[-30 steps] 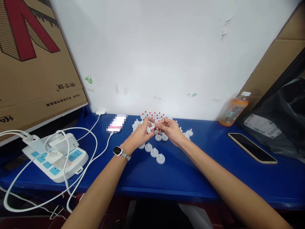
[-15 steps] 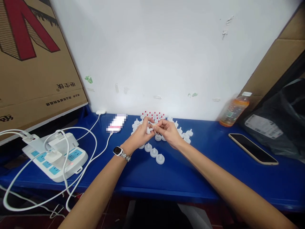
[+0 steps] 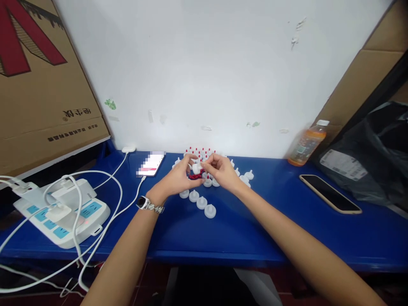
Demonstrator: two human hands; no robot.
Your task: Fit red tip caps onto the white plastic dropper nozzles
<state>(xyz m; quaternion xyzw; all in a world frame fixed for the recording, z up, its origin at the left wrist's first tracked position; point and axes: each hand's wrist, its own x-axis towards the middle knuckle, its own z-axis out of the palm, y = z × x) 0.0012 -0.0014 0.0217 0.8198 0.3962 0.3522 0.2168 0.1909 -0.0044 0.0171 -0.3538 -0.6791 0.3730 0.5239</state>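
Note:
My left hand (image 3: 178, 178) and my right hand (image 3: 223, 172) meet over a cluster of small white plastic caps (image 3: 201, 202) on the blue table (image 3: 223, 233). Between the fingertips of both hands sits one white cap (image 3: 196, 168); small red pieces (image 3: 196, 175) show just under it. Behind the hands stand several white caps with red tips (image 3: 200, 151), near the wall. More plain white caps (image 3: 247, 177) lie to the right of my right hand. A watch is on my left wrist.
A white power strip (image 3: 63, 212) with plugged chargers and looping white cables lies at the left. A phone (image 3: 151, 164) charges near the wall; a second, dark phone (image 3: 330, 194) lies at the right. An orange drink bottle (image 3: 304, 144), a black bag (image 3: 376, 157) and cardboard boxes (image 3: 41, 85) border the table.
The view has shifted slightly right and down. My hands have turned the white cap between the fingertips, and red pieces now show beneath it.

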